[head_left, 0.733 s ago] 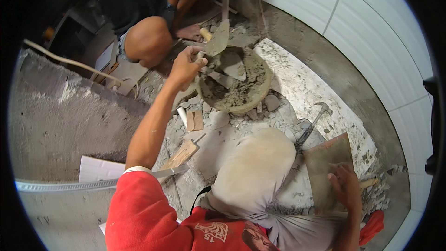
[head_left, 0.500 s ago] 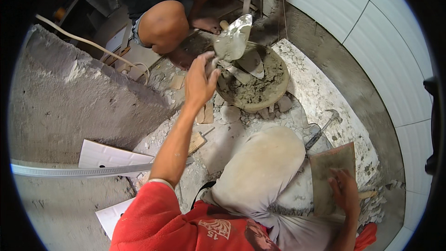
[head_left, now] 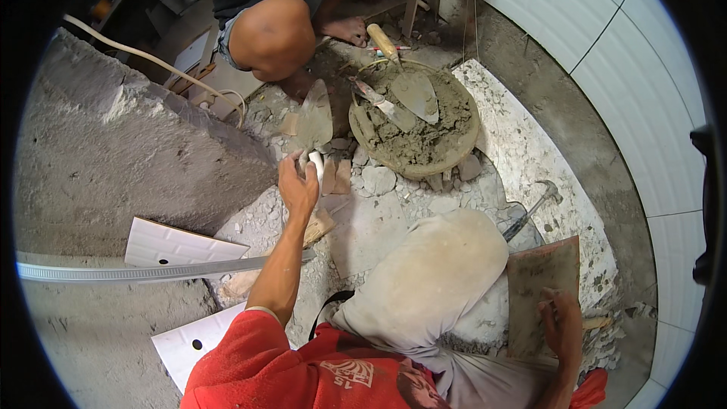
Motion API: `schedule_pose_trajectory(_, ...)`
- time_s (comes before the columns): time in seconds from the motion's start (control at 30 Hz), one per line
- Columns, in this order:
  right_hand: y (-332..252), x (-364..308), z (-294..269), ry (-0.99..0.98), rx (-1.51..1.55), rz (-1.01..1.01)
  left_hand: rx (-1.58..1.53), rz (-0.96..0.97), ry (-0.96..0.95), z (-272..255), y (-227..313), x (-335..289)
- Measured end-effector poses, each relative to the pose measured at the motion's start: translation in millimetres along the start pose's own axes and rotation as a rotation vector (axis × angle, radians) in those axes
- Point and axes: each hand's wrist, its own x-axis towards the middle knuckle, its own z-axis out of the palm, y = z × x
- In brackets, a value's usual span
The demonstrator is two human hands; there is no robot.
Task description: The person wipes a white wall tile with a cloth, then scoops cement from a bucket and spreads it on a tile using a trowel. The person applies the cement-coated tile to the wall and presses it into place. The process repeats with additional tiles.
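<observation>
Left hand [head_left: 297,185]: arm stretched forward, fingers closed round the pale handle of a trowel [head_left: 314,125]. The blade points up and away, tilted, with grey mortar on it, held short of the mortar pan so the load stays on the blade.

Right hand [head_left: 562,322]: resting on the lower edge of a tile [head_left: 541,291], fingers curled over that edge. The tile lies back-side up beside the bent knee, steadied, its face ready for spreading.

Mortar pan [head_left: 415,117]: round, shallow, on the floor ahead, within reach of both workers. Two more trowels lie in the mix.

Hammer [head_left: 534,208]: on the floor between pan and tile.

Second person's knee [head_left: 273,38]: crouched beyond the pan.

White tiles [head_left: 170,242]: on the concrete ledge at left.
</observation>
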Motion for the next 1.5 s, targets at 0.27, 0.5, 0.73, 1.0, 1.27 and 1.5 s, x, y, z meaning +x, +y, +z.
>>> schedule_pose_trajectory(0.27,3.0,4.1,5.0,-0.034,0.034,0.015,0.135,0.078,-0.178,53.9,-47.1,31.5)
schedule_pose_trajectory(0.5,2.8,-2.1,4.9,-0.031,0.006,0.119,0.301,0.234,-0.284,85.5,-59.9,100.7)
schedule_pose_trajectory(0.73,9.3,0.3,8.7,-0.020,-0.021,0.106,0.035,0.431,0.161,84.0,34.9,110.6)
schedule_pose_trajectory(1.0,13.6,12.0,17.7,-0.073,-0.033,0.042,-0.030,0.112,-0.254,168.5,170.4,195.2)
schedule_pose_trajectory(1.27,7.6,-12.9,5.5,0.030,-0.068,0.123,-0.040,-0.416,-0.337,260.6,146.4,263.3)
schedule_pose_trajectory(1.5,-22.3,31.4,-13.7,0.000,-0.049,0.009,-0.470,0.105,-0.182,137.2,238.2,238.5)
